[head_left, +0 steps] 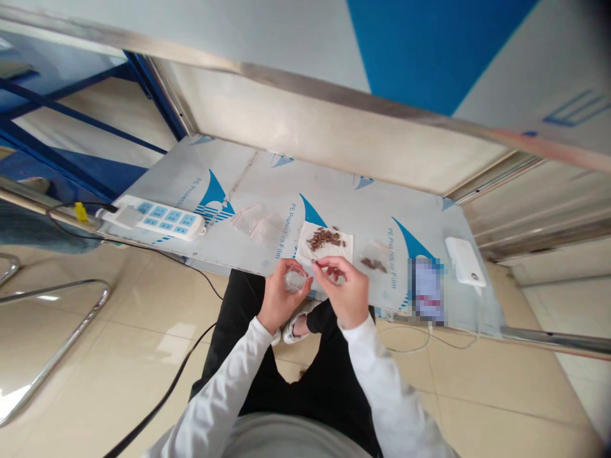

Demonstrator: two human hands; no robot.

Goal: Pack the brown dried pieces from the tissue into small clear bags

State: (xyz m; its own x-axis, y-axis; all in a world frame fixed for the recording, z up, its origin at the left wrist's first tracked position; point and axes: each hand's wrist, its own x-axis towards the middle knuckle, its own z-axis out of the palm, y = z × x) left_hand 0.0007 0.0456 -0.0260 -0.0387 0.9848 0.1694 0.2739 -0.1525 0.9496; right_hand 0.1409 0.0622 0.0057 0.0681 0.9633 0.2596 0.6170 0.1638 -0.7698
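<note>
My left hand (278,299) is curled around a small clear plastic bag (294,280) at the front edge of the shelf. Close beside it, my right hand (349,289) pinches a small dark brown piece (314,261) between thumb and fingertips, near the bag. Just beyond both hands, a heap of small brown cylindrical pieces (324,238) lies on a white paper sheet (348,245). To the right rests a clear bag with brown pieces inside (375,263). Several flat clear bags (258,222) lie to the left.
A white power strip (167,219) with a plugged-in cable sits at the shelf's left. On the right are a blurred-out phone (428,289) and a white power bank (465,261) with cables. An upper panel (286,38) overhangs the film-covered shelf (334,184). A metal chair frame (71,331) stands left.
</note>
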